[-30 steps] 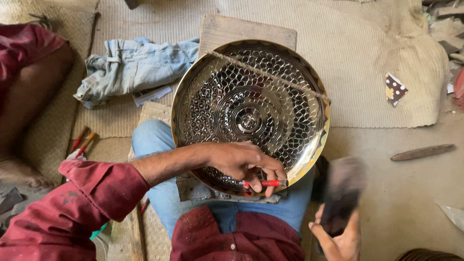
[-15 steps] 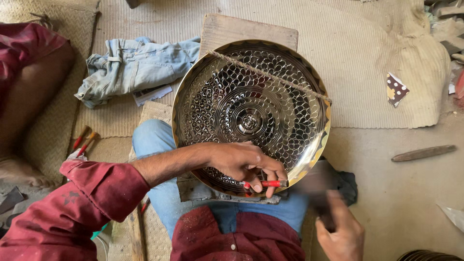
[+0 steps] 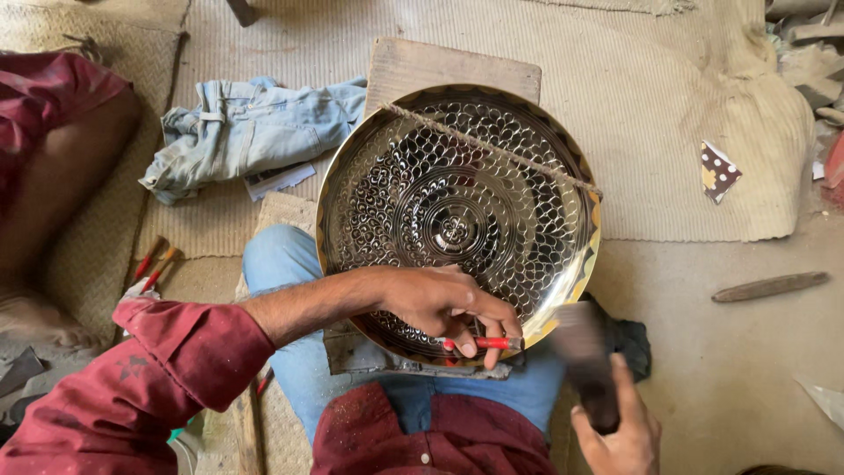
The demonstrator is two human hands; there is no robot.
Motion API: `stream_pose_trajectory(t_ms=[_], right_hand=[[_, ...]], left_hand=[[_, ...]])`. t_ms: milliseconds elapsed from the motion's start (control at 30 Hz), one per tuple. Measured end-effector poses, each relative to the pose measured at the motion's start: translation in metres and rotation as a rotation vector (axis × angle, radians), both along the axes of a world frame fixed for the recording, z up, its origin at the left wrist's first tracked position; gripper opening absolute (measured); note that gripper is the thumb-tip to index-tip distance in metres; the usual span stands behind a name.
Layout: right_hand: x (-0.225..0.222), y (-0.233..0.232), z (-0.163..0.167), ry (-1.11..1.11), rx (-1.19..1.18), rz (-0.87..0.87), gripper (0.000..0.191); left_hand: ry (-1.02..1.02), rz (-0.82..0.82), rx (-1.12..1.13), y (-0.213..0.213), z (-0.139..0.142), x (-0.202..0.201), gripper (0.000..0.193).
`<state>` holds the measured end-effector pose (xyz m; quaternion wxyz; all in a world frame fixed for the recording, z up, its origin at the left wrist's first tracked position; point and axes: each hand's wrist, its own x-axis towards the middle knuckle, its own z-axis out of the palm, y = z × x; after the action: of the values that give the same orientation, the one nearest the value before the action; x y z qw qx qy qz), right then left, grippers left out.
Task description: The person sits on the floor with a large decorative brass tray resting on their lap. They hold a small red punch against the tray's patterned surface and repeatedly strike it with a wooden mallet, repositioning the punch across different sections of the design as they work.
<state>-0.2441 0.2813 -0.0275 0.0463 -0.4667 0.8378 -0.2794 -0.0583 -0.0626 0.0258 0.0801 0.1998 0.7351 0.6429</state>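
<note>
Brass gleams across the large engraved plate (image 3: pixel 457 220) that rests tilted on your lap and a wooden board (image 3: pixel 422 66), a twine cord (image 3: pixel 492 149) stretched across its upper face. Seen from the head camera, your left hand (image 3: pixel 444 308) lies on the plate's near rim, its fingers (image 3: pixel 479 339) pinching a thin red-handled chisel (image 3: pixel 488 343). The chisel's long axis runs roughly level, left to right along that rim, its tip end pointing toward the plate's right edge. Your right hand (image 3: pixel 620 431) sits just off the plate's lower right rim, fingers wrapped around the handle of a dark hammer (image 3: pixel 585 356), motion-blurred, whose head hovers close beside the chisel's right end; contact cannot be told. The right hand is thus the nearer one to that end. Left of the plate, crumpled denim cloth (image 3: pixel 246 132) lies on the woven mat (image 3: pixel 686 114); more red-handled tools (image 3: pixel 151 264) lie farther left.
</note>
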Motion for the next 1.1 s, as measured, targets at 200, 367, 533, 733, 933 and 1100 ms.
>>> stream_pose_trajectory(t_ms=[200,367,533,733,933,1100], right_hand=[[-0.005,0.004,-0.012,-0.091,0.041,0.005,0.093],[0.003,-0.007,-0.009,-0.024,-0.037,0.072,0.093],[0.029,-0.02,-0.006,-0.471,-0.335,-0.172,0.083],[0.017,-0.044,-0.044,-0.686,-0.352,-0.061,0.066],[0.014,-0.029,-0.038,-0.918,-0.296,-0.207,0.057],[0.031,-0.039,-0.002,-0.853,-0.682,0.07,0.08]], left_hand=[[-0.062,0.001,-0.024,0.0,-0.001,0.0,0.048],[-0.102,0.091,0.118,0.0,-0.001,0.0,0.044],[-0.011,0.746,0.074,-0.034,0.013,0.006,0.028],[0.107,0.855,0.105,-0.043,0.021,0.02,0.035],[-0.009,0.747,0.072,-0.041,0.016,0.017,0.048],[-0.079,0.643,-0.185,-0.041,0.02,0.013,0.057]])
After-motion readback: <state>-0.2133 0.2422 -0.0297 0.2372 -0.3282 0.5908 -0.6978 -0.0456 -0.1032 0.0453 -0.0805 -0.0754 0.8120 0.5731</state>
